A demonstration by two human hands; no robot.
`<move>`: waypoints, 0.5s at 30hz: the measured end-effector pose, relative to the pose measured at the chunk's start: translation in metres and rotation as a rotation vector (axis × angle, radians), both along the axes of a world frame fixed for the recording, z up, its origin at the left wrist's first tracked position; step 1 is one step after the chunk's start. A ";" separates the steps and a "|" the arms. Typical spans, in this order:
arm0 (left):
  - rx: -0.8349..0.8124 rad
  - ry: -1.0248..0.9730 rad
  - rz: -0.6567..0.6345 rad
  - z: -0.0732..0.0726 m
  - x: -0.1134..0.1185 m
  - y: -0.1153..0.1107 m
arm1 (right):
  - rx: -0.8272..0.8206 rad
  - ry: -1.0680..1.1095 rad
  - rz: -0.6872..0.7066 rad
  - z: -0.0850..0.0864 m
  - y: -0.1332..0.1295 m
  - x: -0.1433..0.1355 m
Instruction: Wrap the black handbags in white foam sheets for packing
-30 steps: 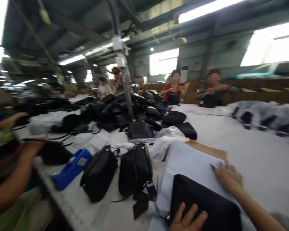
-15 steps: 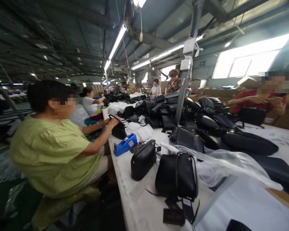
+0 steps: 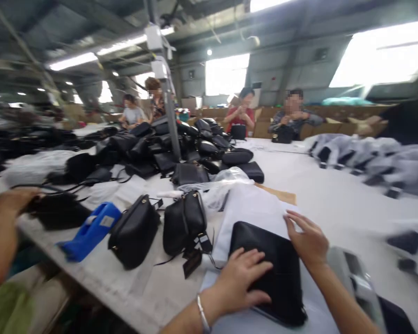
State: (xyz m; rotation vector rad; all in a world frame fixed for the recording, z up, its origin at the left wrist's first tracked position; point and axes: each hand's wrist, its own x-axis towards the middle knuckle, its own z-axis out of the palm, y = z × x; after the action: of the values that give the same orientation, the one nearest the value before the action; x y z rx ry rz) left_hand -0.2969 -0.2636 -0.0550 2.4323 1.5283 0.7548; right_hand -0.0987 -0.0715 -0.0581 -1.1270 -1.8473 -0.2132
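A black bag [image 3: 285, 278] lies flat on white sheets [image 3: 244, 204] near the table's front. My left hand [image 3: 245, 278], with a bracelet at the wrist, rests on the bag's left part, fingers spread. By the bag's upper right corner, my right hand [image 3: 308, 239] touches the white sheet; thumb and forefinger come close together at its edge, and whether they pinch it is blurred. Just left of the sheets stands a black bag with tags [image 3: 184, 222], and beside it another black bag [image 3: 135, 232].
A blue tape dispenser [image 3: 92, 229] sits at the left table edge, near a co-worker's arm [image 3: 3, 227]. Behind are piled black bags [image 3: 160, 148] and a metal post [image 3: 170, 116]. A grey device [image 3: 357, 278] stands right of my right hand. Wrapped bags [image 3: 362, 153] line the right.
The view has swung to the right. Both my hands and the black bag on the sheets are now in view, and the co-worker in green has slid to the left edge.
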 end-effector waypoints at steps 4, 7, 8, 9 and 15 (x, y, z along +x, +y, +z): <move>0.123 -0.088 0.169 0.032 -0.014 0.038 | 0.128 -0.024 0.111 0.002 -0.044 0.016; 0.325 0.099 0.214 0.062 -0.015 0.068 | 0.193 -0.050 0.223 0.005 -0.072 0.021; 0.372 0.179 0.210 0.073 -0.015 0.076 | 0.199 -0.075 0.266 0.005 -0.079 0.025; 0.412 0.256 0.196 0.084 -0.013 0.084 | 0.202 -0.106 0.308 0.006 -0.085 0.029; 0.490 0.590 -0.042 0.118 -0.009 0.097 | 0.168 -0.243 0.385 0.014 -0.103 0.055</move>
State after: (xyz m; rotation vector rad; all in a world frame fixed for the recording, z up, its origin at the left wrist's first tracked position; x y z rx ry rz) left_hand -0.3061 -0.1665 0.0630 3.2628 1.6021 0.4572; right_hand -0.0435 -0.1745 -0.0442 -0.6355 -2.1763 -0.2850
